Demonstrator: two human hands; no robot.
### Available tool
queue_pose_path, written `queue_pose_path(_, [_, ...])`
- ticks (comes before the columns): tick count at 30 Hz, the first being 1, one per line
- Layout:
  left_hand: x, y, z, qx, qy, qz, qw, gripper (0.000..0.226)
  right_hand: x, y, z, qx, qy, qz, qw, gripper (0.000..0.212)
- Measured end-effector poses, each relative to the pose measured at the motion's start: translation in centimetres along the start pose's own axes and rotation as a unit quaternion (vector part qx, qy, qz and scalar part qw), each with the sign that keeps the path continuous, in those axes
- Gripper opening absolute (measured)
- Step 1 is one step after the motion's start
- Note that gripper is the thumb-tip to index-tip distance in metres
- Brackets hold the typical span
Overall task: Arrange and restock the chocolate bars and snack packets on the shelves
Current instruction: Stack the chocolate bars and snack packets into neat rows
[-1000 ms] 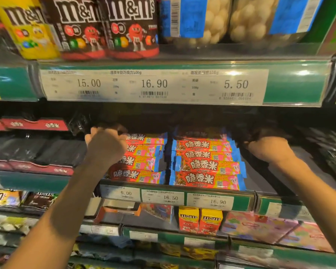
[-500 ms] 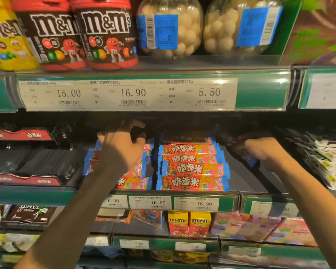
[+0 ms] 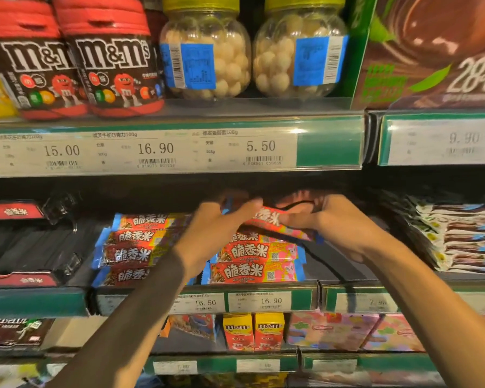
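While both hands meet under the upper shelf, the step in hand looks like laying one more red-and-pink foil-wrapped crisp-rice chocolate bar with blue crimped ends (image 3: 275,224) onto the right-hand stack of the same bars (image 3: 256,261). The right hand (image 3: 331,224) pinches the bar's right half, fingers curled over its top edge, and the left hand (image 3: 221,228) grips the left end, so the bar hangs tilted, its right end lower, just above that stack. To do this well, I would level the wrapper first, print facing outward like the bars below, then lower it flat so the blue ends line up with those underneath. The left-hand stack of matching bars (image 3: 136,246) sits skewed, so squaring it afterwards seems wise. Letting go should come one hand at a time, since the glossy wrappers will probably slide toward the green price rail (image 3: 303,299).
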State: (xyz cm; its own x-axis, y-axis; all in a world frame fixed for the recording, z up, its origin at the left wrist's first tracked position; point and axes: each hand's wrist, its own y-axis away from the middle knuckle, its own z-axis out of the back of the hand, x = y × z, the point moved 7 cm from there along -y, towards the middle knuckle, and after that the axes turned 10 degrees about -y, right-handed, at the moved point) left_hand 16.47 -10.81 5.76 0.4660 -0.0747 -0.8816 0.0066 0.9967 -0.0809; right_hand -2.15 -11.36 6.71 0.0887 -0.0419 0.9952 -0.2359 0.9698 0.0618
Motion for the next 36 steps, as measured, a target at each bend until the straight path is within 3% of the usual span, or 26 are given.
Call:
queue_pose_path(4, [1.2, 0.1, 0.8, -0.008, 0.020, 0.010, 1.000, 0.011, -0.8, -0.6, -1.1, 0.029, -0.004, 0.031, 0.999, 0.028])
queue_pose_path(9, [2.6, 0.4, 2.7, -0.046, 0.040, 0.052, 0.997, 0.008, -2.9, -1.8, -1.3, 0.009, -0.020, 0.052, 0.998, 0.026])
queue_pose_path(12, [3.7, 0.1, 5.1, -0.109, 0.040, 0.081, 0.990, 0.011, -3.3, -2.5, -0.3, -0.059, -0.020, 0.097, 0.993, 0.023])
queue_pose_path(16, [5.0, 0.3, 7.9, -0.192, 0.017, 0.100, 0.976, 0.014, -3.0, -2.7, 3.6, -0.230, 0.127, 0.163, 0.951, 0.015])
queue_pose_path(19, [5.3, 1.1, 9.4, -0.256, -0.036, 0.101, 0.961, 0.028, -4.0, -3.8, 6.8, -0.303, 0.264, 0.118, 0.908, 0.021])
queue_pose_path(24, [6.0, 1.1, 10.1, -0.241, -0.084, 0.080, 0.963, 0.027, -7.2, -7.7, 9.7, -0.284, 0.489, -0.008, 0.825, 0.052])
queue_pose_path(26, [6.6, 1.1, 10.5, -0.239, -0.143, 0.071, 0.958, 0.019, -8.0, -8.6, 10.4, -0.255, 0.514, -0.070, 0.816, 0.055])
queue_pose_path(29, [7.0, 1.5, 10.8, -0.231, -0.254, 0.065, 0.937, 0.041, -8.8, -9.1, 11.2, -0.237, 0.522, -0.122, 0.810, 0.057])
queue_pose_path(32, [7.5, 1.1, 11.3, -0.209, -0.328, 0.031, 0.921, 0.026, -8.1, -8.8, 11.5, -0.273, 0.526, -0.105, 0.798, 0.054])
queue_pose_path(36, [8.4, 0.6, 12.5, -0.216, -0.387, 0.031, 0.896, 0.029, -7.1, -8.1, 10.9, -0.320, 0.526, -0.086, 0.784, 0.054])
